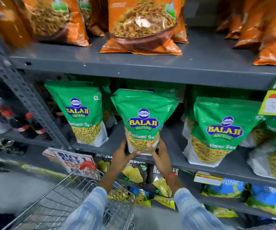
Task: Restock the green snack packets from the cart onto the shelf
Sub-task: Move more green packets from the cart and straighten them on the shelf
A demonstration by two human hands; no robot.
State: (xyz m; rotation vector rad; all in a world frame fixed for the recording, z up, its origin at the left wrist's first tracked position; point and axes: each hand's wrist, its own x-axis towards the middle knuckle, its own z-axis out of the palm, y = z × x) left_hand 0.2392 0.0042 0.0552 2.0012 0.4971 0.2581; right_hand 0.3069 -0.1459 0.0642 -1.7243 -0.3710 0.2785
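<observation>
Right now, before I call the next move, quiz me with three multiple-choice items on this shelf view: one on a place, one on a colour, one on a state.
1. Where is the held green packet?
A. In the cart
B. At the front edge of the middle shelf, between two other green packets
C. On the top shelf

2. What colour are the bags on the shelf above?
A. Orange
B. Blue
C. White

3. How is the held packet gripped?
A. By the left hand alone, at its top
B. It stands free, untouched
C. By both hands at its bottom end

Answers:
1 B: its base is at the shelf lip, with a green packet to its left and another to its right.
2 A: the upper row is orange.
3 C: the left hand and right hand flank its lower part, fingers on its front.
</observation>
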